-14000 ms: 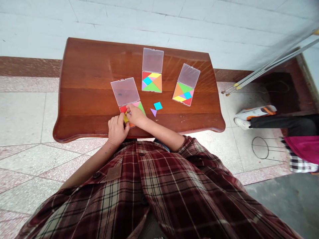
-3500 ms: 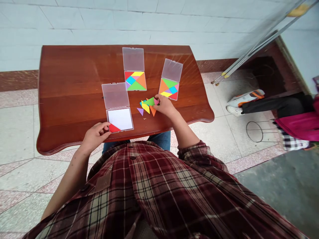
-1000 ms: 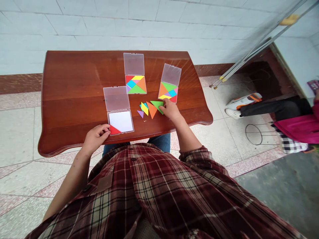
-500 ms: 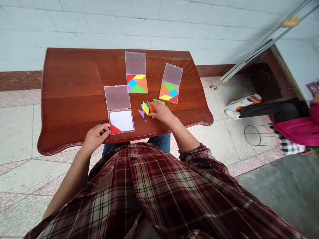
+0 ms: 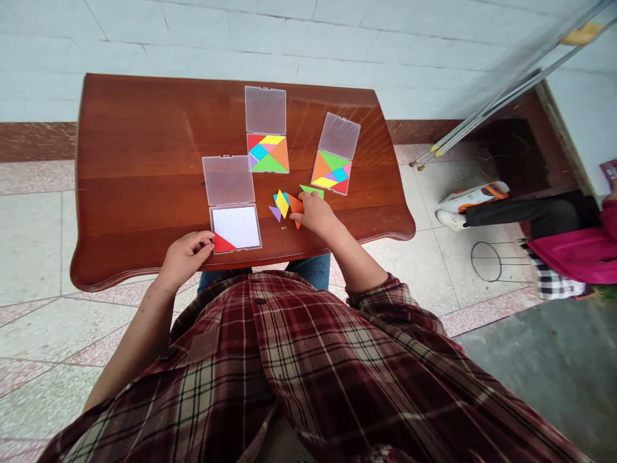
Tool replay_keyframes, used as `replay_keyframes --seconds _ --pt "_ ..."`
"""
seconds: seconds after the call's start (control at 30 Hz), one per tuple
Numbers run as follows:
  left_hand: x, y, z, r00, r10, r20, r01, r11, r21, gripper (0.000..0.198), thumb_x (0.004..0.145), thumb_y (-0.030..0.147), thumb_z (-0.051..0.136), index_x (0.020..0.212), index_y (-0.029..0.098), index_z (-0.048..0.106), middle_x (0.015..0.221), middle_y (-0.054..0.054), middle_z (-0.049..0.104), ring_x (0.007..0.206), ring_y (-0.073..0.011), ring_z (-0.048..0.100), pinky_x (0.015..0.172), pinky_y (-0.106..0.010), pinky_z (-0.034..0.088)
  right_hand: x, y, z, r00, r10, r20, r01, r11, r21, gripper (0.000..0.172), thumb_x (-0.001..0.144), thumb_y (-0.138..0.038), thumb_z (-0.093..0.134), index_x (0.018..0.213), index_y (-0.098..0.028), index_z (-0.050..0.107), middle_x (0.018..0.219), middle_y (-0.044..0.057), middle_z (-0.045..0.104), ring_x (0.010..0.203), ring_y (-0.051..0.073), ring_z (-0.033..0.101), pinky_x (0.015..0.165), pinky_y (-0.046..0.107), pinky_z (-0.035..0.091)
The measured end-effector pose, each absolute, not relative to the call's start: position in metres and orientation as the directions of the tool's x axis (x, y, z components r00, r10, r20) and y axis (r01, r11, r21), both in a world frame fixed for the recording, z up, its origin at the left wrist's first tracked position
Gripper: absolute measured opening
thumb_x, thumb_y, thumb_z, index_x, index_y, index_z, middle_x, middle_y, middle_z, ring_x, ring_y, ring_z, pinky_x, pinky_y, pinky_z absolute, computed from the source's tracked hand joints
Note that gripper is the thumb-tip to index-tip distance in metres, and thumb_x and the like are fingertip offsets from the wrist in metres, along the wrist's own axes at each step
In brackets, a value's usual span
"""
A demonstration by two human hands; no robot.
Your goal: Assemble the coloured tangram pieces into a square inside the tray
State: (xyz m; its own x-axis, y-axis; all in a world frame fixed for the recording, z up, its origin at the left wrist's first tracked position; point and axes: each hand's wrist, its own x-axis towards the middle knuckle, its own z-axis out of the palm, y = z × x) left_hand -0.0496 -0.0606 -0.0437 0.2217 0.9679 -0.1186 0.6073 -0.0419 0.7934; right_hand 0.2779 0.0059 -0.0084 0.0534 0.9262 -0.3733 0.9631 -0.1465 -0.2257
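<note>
Nearest the camera is a dark red plaid flannel shirt [image 5: 299, 373], its sleeves rolled up the forearms. Past it, the left hand [image 5: 186, 254] rests at the near edge of the glossy red-brown wooden table [image 5: 135, 186], fingers curled, fingertips touching the near-left corner of a shallow clear plastic square tray [image 5: 236, 228] with a white floor. A flat red triangle piece [image 5: 222, 244] lies in that corner, its long edge running diagonally from the corner towards the right wall. The tray's frosted clear lid [image 5: 228, 180] lies hinged open flat on the far side.

To the right, the right hand [image 5: 315, 215] lies knuckles up, fingers bent down onto a flat orange triangle piece [image 5: 295, 207]; whether it pinches the piece or only presses on it cannot be told. The orange triangle's visible point aims towards the table's near edge. Touching it on the left are a yellow parallelogram piece [image 5: 282, 203], long axis running near to far, over a blue piece [image 5: 276, 197], and a small purple triangle piece [image 5: 275, 213] pointing near. A green triangle piece [image 5: 312, 190] lies just beyond the fingers, long edge running left to right.

Farther back sit two more open clear trays, one in the middle [image 5: 268, 153] and one tilted at the right [image 5: 331, 172], each filled with smooth bright pieces forming a square, lids open beyond them.
</note>
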Motion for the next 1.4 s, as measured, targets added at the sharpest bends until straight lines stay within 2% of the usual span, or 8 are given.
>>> replay_keyframes --seconds 0.13,0.37,0.57,0.93,1.03,1.13,1.3,1.4 --pt "-0.049 -0.062 -0.044 0.213 0.970 -0.118 0.610 -0.038 0.792 0.034 0.082 0.040 0.055 0.104 0.020 0.070 0.087 -0.002 0.067 0.078 -0.0144 0.059 0.077 -0.027 0.046 0.272 0.005 -0.008 0.082 0.920 -0.383 0.973 -0.157 -0.170 0.047 0.084 -0.027 0.065 0.125 -0.009 0.053 0.128 0.021 0.052 0.108 0.031 0.062 0.092 0.042 0.051" --pt "-0.054 -0.061 -0.048 0.220 0.970 -0.105 0.604 -0.051 0.795 0.034 0.083 0.041 0.054 0.105 0.021 0.071 0.089 -0.002 0.068 0.077 -0.0144 0.060 0.074 -0.026 0.047 0.257 -0.002 -0.005 0.081 0.931 -0.356 0.993 -0.104 -0.047 0.047 0.084 -0.020 0.058 0.127 -0.004 0.048 0.131 0.025 0.052 0.110 0.030 0.063 0.092 0.038 0.051" --pt "-0.056 -0.058 -0.047 0.229 0.962 -0.147 0.601 -0.021 0.799 0.038 0.082 0.044 0.054 0.107 0.020 0.070 0.092 -0.003 0.069 0.067 -0.0123 0.056 0.068 -0.025 0.047 0.257 -0.007 0.001 0.087 0.945 -0.314 0.996 -0.093 -0.004 0.039 0.086 -0.015 0.050 0.124 -0.004 0.050 0.127 0.025 0.058 0.110 0.030 0.064 0.091 0.039 0.051" --pt "-0.054 -0.059 -0.045 0.221 0.965 -0.142 0.601 -0.020 0.799 0.037 0.080 0.045 0.054 0.104 0.021 0.070 0.090 -0.003 0.069 0.065 -0.0128 0.057 0.067 -0.027 0.048 0.283 -0.003 -0.001 0.156 0.963 -0.222 0.987 -0.158 0.006 0.036 0.089 -0.008 0.042 0.124 -0.008 0.053 0.108 0.023 0.069 0.101 0.031 0.069 0.084 0.039 0.053" --pt "-0.053 -0.059 -0.045 0.207 0.969 -0.135 0.600 -0.016 0.800 0.037 0.080 0.044 0.054 0.103 0.021 0.070 0.091 -0.003 0.070 0.062 -0.0119 0.056 0.066 -0.026 0.048 0.291 0.001 0.006 0.170 0.966 -0.194 0.982 -0.184 -0.053 0.036 0.091 -0.012 0.044 0.126 -0.009 0.053 0.107 0.022 0.070 0.099 0.030 0.069 0.082 0.039 0.053" --pt "-0.053 -0.059 -0.045 0.174 0.975 -0.140 0.580 0.014 0.815 0.035 0.079 0.043 0.055 0.101 0.020 0.070 0.091 -0.003 0.070 0.057 -0.0100 0.054 0.063 -0.025 0.047 0.291 0.003 0.012 0.162 0.975 -0.151 0.966 -0.188 -0.180 0.036 0.091 -0.016 0.045 0.126 -0.011 0.053 0.106 0.019 0.071 0.097 0.031 0.069 0.082 0.041 0.052" --pt "-0.051 -0.060 -0.045 0.099 0.980 -0.172 0.500 0.100 0.860 0.032 0.075 0.041 0.059 0.097 0.019 0.069 0.076 0.000 0.067 0.051 -0.0086 0.052 0.053 -0.022 0.044 0.265 0.000 0.003 -0.003 1.000 -0.025 0.832 -0.012 -0.555 0.029 0.087 -0.019 0.048 0.116 -0.017 0.056 0.099 0.009 0.070 0.087 0.023 0.066 0.083 0.037 0.050" --pt "-0.049 -0.062 -0.041 0.027 0.984 -0.179 0.430 0.150 0.890 0.030 0.074 0.039 0.061 0.095 0.019 0.069 0.063 0.003 0.061 0.050 -0.0089 0.051 0.050 -0.020 0.042 0.239 -0.005 -0.009 -0.109 0.992 -0.061 0.645 0.024 -0.764 0.022 0.086 -0.022 0.051 0.107 -0.020 0.055 0.082 0.000 0.065 0.067 0.015 0.060 0.074 0.031 0.049"
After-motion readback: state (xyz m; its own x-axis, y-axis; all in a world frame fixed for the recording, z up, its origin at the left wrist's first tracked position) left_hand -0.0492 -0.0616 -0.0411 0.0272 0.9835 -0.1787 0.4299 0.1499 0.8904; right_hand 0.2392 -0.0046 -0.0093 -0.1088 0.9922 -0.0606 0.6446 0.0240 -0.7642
